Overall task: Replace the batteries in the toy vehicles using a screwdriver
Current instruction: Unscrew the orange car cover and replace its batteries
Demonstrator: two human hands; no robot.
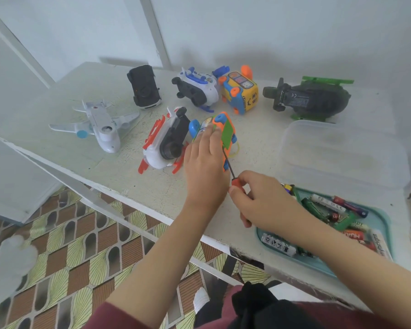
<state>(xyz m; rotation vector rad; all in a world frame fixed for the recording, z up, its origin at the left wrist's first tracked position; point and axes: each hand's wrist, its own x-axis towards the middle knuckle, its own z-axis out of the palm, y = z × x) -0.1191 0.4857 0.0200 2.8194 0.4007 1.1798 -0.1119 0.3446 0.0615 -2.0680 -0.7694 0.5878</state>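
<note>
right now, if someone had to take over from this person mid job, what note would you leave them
Left hand presses flat on the orange toy, steadying it on the table.
Right hand grips the screwdriver, tip at the toy's green cover.
Batteries lie in the teal tray at the right.
Done: nothing visibly opened; the cover is on.
Left: unscrew it, swap batteries, close, then likely the six other toys lying behind.

Mid-frame, your left hand point(205, 162) presses on the orange toy point(224, 131) on the desk point(259, 143). Your right hand point(261, 203) grips the screwdriver point(228, 166), its tip at the toy's green underside.
</note>
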